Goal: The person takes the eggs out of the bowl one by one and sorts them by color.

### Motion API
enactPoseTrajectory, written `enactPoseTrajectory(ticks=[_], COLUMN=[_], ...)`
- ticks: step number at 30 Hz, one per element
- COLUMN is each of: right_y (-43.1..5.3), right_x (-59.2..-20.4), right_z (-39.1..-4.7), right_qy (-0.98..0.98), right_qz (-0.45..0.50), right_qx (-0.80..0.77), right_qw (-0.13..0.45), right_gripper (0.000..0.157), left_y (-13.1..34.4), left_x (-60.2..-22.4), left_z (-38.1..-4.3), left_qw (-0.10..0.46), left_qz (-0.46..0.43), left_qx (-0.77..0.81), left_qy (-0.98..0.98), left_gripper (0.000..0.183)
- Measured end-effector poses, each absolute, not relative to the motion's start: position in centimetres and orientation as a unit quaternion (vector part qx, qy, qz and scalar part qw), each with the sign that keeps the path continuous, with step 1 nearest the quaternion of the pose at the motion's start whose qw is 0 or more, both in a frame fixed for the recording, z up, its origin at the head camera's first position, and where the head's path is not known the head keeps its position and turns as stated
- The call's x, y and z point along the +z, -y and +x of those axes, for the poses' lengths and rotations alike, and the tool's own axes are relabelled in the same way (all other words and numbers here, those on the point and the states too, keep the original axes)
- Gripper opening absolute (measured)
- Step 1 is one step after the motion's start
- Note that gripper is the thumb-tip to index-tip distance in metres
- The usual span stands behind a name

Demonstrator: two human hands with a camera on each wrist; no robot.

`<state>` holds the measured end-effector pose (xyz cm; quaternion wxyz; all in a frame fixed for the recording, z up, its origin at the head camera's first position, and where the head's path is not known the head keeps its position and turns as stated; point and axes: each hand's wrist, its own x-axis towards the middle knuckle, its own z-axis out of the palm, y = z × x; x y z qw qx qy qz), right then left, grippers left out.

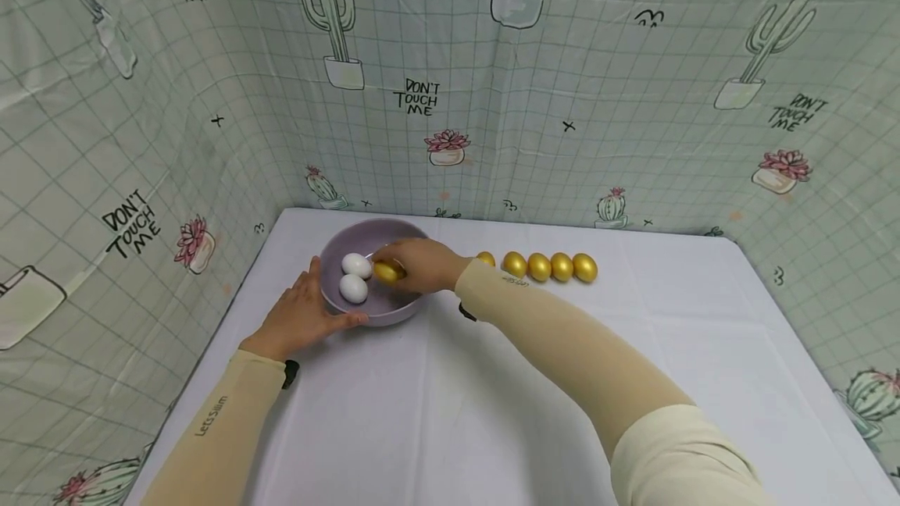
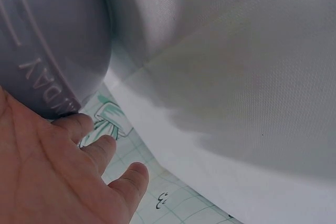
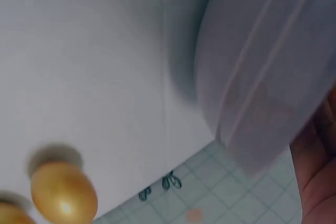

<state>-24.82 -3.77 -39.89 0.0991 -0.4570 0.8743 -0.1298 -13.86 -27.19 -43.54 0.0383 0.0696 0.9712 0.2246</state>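
Observation:
In the head view, a purple bowl (image 1: 385, 320) stands on the table's left side with two white eggs, an upper one (image 1: 356, 265) and a lower one (image 1: 353, 288). My right hand (image 1: 425, 265) reaches into it and pinches a golden egg (image 1: 387, 272) beside them. My left hand (image 1: 301, 317) rests against the bowl's left side, fingers spread and thumb along the front. In the left wrist view those fingers (image 2: 100, 153) look fairly straight by the bowl's lettered wall (image 2: 58, 51). The right wrist view shows the bowl's outer wall (image 3: 262, 77); the right fingertips are hidden there.
Right of the bowl, several golden eggs (image 1: 539, 266) stand in a row towards the back of the white-covered table (image 1: 492, 412). The right forearm (image 1: 562, 342) partly covers the leftmost one (image 1: 486, 258). Cactus-print cloth (image 1: 492, 100) hangs around the table's back and sides.

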Motion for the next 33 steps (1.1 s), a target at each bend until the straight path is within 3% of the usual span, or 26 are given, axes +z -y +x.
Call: enactPoseTrajectory(ticks=[10,19,33], right_y=[-1.0,-5.1,-11.9], right_x=[-36.8,-34.3,-34.5], right_z=[-25.0,-24.7,-24.4], right_qy=[-0.881,-0.88,-0.897], right_qz=[-0.443,-0.433,-0.39], right_qx=[-0.157,-0.187,-0.203], right_qw=[0.053,0.057,0.038], right_gripper=[0.047,0.055,0.054], left_y=[27.1,27.1,27.2], left_x=[-43.6,-43.7,-43.8], left_z=[-13.9,-13.8,-13.8], left_qw=[0.033,0.039,0.041], left_qz=[0.063,0.057,0.057], left_qx=[0.23,0.232,0.237], left_qy=[-0.97,-0.97,-0.969], left_gripper=[0.138,0.139,0.142])
